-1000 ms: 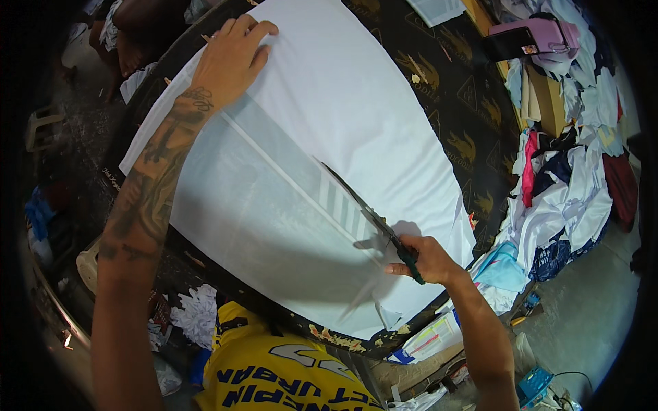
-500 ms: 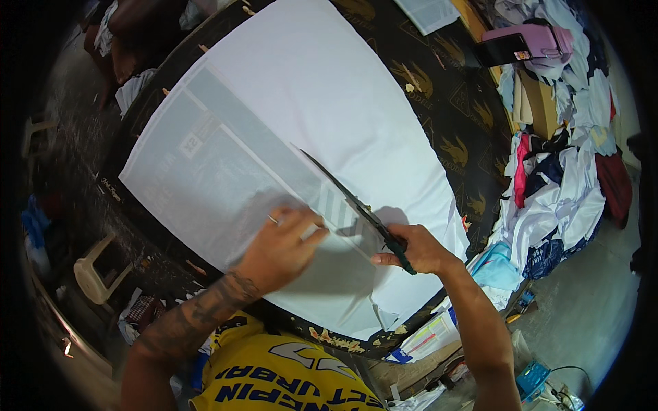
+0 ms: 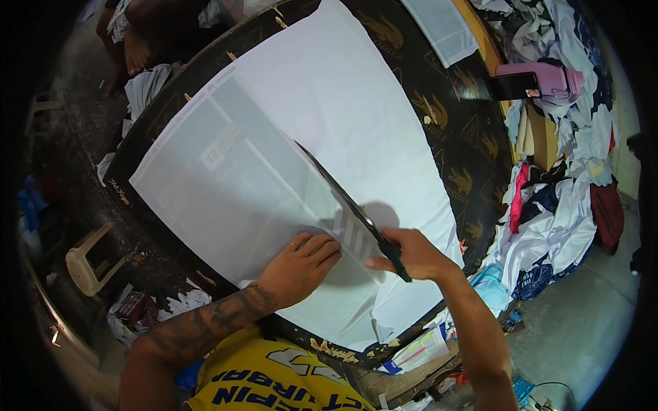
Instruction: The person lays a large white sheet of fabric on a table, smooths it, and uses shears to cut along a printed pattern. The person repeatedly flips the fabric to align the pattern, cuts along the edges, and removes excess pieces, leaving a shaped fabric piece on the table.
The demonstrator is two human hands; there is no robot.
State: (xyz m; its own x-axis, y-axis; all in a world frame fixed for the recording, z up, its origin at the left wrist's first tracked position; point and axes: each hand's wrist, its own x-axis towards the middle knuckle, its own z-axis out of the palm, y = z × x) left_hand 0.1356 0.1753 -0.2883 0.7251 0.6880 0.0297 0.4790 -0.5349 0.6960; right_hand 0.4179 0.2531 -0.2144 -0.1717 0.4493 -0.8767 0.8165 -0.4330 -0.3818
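Note:
A large white fabric sheet (image 3: pixel 384 130) lies on the dark table; a greyish printed panel (image 3: pixel 205 185) with bands and stripes covers its left side. My right hand (image 3: pixel 413 255) is closed around the dark handles of long scissors (image 3: pixel 346 198). Their blades point up and left along the panel's right edge, looking nearly closed. My left hand (image 3: pixel 305 267) rests on the panel left of the scissors, knuckles up and fingers curled together; anything under the fingertips is hidden.
The black table (image 3: pixel 466 137) has chipped edges. At its far right lie a folded grey sheet (image 3: pixel 442 31), a phone (image 3: pixel 514 87) and a pink container (image 3: pixel 558 79). Heaped clothes (image 3: pixel 548 226) line the right side. A beige stool (image 3: pixel 92 264) stands at left; someone's bare foot (image 3: pixel 137 58) shows far left.
My left hand has come down onto the panel and shifted slightly right. The scissors stay at the panel's edge in my right hand. The whole view has shifted a little.

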